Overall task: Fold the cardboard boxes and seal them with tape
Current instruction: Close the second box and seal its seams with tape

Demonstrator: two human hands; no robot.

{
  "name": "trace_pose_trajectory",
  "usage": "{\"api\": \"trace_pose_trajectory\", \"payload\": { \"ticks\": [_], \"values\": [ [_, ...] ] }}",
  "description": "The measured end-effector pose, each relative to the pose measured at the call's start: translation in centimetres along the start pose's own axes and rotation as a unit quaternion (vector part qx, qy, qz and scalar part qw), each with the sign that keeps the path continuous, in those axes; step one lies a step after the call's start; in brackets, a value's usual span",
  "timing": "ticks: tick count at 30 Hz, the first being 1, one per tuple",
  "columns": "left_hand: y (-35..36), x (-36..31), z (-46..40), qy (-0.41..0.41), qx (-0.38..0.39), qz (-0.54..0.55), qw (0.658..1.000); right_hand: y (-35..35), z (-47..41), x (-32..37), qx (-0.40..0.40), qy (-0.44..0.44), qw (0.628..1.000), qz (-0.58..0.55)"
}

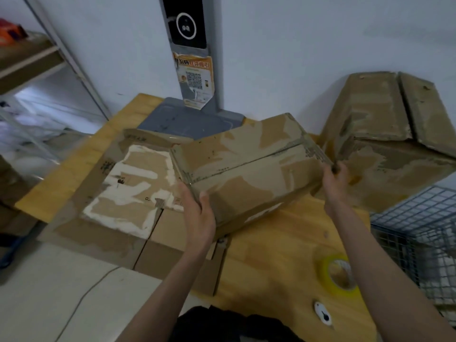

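Both hands are holding a folded cardboard box [246, 169] tilted above the table's middle: left hand [199, 213] gripping its near-left corner, right hand [336, 178] pinching its far-right corner. Seam looks closed but apparently untaped; next likely setting it down and reaching the tape roll [339, 275] near the table's right edge.

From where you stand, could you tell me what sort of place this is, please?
Probably a parcel packing or shipping station: worn cardboard boxes, a yellow tape roll and a scale-like scanning stand.
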State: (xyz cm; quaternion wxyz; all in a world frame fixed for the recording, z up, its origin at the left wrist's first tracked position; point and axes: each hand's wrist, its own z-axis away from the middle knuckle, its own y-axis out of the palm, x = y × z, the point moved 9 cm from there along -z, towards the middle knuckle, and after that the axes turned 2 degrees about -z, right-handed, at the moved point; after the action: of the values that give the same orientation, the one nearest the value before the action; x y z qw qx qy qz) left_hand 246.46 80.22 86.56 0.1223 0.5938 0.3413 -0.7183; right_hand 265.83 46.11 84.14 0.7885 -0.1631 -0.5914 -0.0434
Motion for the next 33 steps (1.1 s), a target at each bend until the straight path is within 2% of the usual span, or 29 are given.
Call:
{"api": "trace_pose_trajectory", "payload": {
  "ticks": [4,9,13,19,21,23,24,26,27,29,31,33],
  "values": [
    [-0.7,-1.2,-1.7,0.016,-0.005,-0.032,0.999,0.9,-0.1,0.5,-0.006,-0.037,0.998,0.041],
    [-6.6,-3.4,-9.0,0.079,-0.005,-0.171,0.982,1.7,6.3,1.0,0.003,-0.101,0.990,0.096],
    [-9.0,-4.1,-12.7,0.097,0.034,-0.241,0.965,1.3,11.0,-0.5,-0.009,-0.146,0.982,0.119],
    [-7.5,-0.6,-12.7,0.112,0.082,-0.305,0.942,0.7,12.5,-5.3,-0.022,-0.093,0.986,0.133],
    [-6.9,-1.3,-12.9,0.128,0.063,-0.378,0.915,0.5,12.3,-5.2,-0.028,-0.092,0.987,0.128],
    [-4.9,-3.7,-11.3,0.200,0.036,-0.422,0.884,0.2,11.8,-5.4,-0.019,-0.082,0.989,0.120],
    [-2.9,-5.3,-9.4,0.237,0.048,-0.407,0.881,0.0,11.5,-5.4,-0.010,-0.081,0.990,0.114],
    [3.0,-7.5,-4.4,0.302,0.145,-0.363,0.870,-0.9,11.3,-5.5,0.001,-0.064,0.994,0.084],
    [6.4,-8.1,-1.3,0.338,0.210,-0.349,0.849,-1.6,11.4,-5.8,0.003,-0.047,0.997,0.060],
    [12.7,-9.0,4.9,0.422,0.311,-0.341,0.780,-3.8,11.4,-6.9,-0.013,-0.028,0.997,0.064],
    [17.1,-8.7,9.0,0.481,0.364,-0.361,0.711,-6.7,11.1,-9.0,-0.031,-0.013,0.990,0.136],
    [19.7,-7.3,10.5,0.512,0.375,-0.420,0.649,-9.7,10.4,-13.0,-0.035,0.028,0.972,0.229]
  ]
}}
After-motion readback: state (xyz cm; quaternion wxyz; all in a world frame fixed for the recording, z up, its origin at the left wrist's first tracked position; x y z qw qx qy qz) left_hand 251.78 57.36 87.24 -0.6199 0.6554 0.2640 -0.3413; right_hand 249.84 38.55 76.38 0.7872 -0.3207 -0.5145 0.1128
